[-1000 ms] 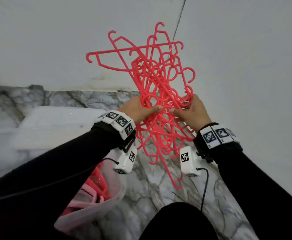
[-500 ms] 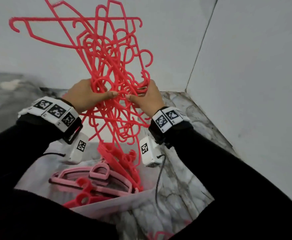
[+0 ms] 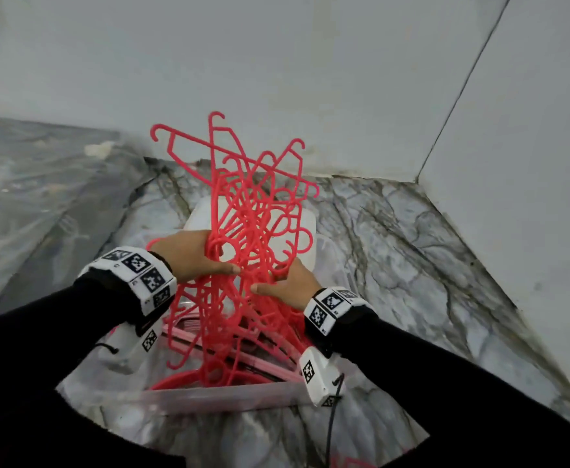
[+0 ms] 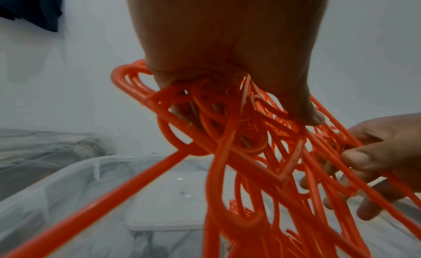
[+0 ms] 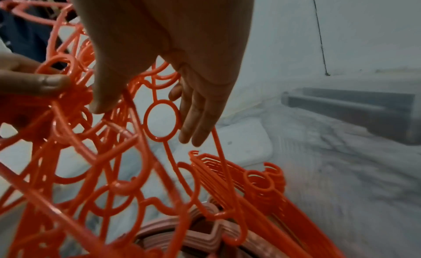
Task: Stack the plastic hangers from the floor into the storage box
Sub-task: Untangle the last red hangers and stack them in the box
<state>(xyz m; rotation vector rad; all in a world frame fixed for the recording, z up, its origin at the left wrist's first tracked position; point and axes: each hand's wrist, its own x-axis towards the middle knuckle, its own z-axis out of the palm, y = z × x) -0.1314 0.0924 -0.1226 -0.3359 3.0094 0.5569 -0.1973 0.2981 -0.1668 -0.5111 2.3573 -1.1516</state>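
1. The left hand (image 3: 194, 256) has fingers curled tight round the middle of a tangled bundle of thin red plastic hangers (image 3: 250, 231), carrying its weight.
2. The right hand (image 3: 288, 287) steadies the other side, thumb in front and fingers behind; they look loose and nearly straight in the blurred right wrist view.
3. The bundle hangs upright over the clear plastic storage box (image 3: 229, 396), its lower ends reaching in, probably for lowering.
4. Pale pink hangers (image 3: 189, 332) already lie stacked inside.
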